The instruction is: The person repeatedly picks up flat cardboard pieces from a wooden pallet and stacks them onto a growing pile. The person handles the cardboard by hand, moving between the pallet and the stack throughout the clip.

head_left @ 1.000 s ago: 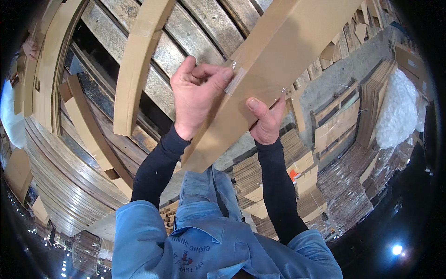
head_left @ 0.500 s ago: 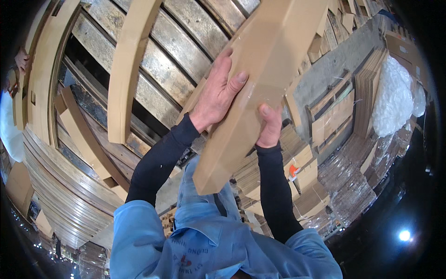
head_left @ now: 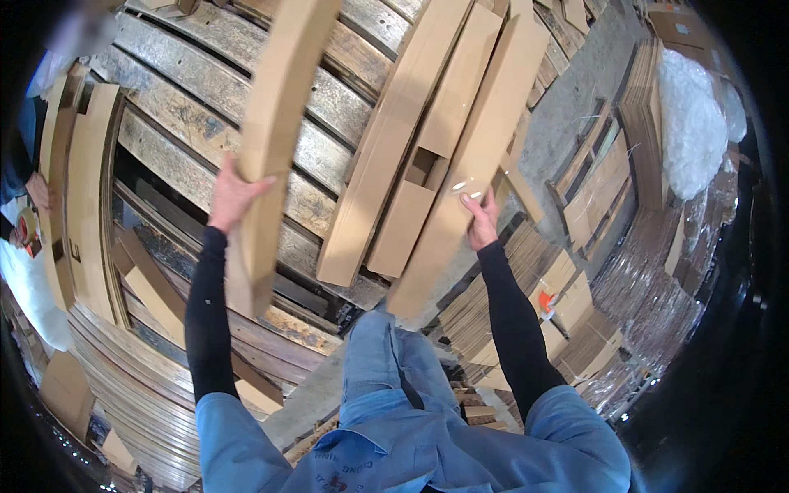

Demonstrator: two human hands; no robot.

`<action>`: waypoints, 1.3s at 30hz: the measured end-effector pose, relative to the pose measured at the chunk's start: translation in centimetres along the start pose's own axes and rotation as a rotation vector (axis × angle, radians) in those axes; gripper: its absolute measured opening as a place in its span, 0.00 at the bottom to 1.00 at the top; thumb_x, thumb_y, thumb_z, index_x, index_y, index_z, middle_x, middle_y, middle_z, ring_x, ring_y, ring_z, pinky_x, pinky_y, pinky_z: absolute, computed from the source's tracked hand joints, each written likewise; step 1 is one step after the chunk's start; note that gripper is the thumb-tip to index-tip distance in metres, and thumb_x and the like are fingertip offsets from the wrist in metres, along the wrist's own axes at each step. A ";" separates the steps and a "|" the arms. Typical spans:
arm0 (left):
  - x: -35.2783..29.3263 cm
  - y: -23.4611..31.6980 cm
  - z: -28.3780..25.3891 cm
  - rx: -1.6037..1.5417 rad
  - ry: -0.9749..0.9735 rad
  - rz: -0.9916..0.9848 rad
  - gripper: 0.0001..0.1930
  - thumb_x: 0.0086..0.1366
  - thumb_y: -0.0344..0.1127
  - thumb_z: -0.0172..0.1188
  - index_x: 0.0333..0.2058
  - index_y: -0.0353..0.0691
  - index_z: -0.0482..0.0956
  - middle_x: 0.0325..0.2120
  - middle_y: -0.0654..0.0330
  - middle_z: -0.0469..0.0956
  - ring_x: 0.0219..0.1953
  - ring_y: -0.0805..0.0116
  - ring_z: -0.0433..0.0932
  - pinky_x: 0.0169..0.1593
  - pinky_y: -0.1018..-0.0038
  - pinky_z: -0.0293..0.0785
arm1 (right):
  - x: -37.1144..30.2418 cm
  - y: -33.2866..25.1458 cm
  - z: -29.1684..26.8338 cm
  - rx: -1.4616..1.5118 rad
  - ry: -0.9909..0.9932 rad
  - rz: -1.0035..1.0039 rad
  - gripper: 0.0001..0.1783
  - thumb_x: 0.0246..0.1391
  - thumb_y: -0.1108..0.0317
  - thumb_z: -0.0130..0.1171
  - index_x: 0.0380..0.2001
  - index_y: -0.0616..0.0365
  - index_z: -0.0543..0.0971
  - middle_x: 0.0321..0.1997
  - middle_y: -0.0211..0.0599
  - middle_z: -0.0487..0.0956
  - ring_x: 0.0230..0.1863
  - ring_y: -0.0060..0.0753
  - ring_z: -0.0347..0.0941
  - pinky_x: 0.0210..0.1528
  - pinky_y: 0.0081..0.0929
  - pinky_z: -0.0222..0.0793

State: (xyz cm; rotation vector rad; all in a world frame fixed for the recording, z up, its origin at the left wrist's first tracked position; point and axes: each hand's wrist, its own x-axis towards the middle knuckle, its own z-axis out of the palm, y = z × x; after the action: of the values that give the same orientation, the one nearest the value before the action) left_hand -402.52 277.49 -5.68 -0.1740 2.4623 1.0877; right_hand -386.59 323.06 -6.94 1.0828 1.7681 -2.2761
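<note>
— What have your hands got?

— My left hand (head_left: 234, 193) is wrapped round the edge of a long folded box (head_left: 271, 148), fingers on its face, holding it up over the wooden slats (head_left: 329, 99). My right hand (head_left: 481, 220) presses fingertips against another long box (head_left: 472, 164), close to a shiny strip of tape; it looks like a grip on the edge, though the thumb is hidden, so I can't be sure it closes fully.

— Where do the boxes lie?

— The left one runs from the top of the view down past my wrist, apart from the rest. The right one leans just beside two more flat boxes (head_left: 411, 140) resting on the slats.

— And around you?

— Stacks of flat cardboard (head_left: 567, 304) to my right on the floor, a plastic-wrapped bundle (head_left: 690, 123) beyond, and curved cardboard piles (head_left: 90, 214) to my left, where another person's hand (head_left: 37, 191) shows at the edge.
</note>
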 end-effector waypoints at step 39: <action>-42.9 35.0 29.4 -0.687 -1.339 0.625 0.44 0.56 0.61 0.63 0.62 0.34 0.62 0.55 0.53 0.72 0.54 0.57 0.73 0.56 0.59 0.72 | -71.2 -4.9 -25.6 0.365 0.779 -0.900 0.54 0.39 0.64 0.75 0.68 0.62 0.58 0.64 0.36 0.67 0.65 0.29 0.60 0.67 0.29 0.56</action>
State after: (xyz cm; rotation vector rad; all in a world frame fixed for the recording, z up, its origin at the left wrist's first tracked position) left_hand -364.01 320.18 19.31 0.8811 0.8888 1.5171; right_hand -322.97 321.56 34.23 1.6544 2.5956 -3.0300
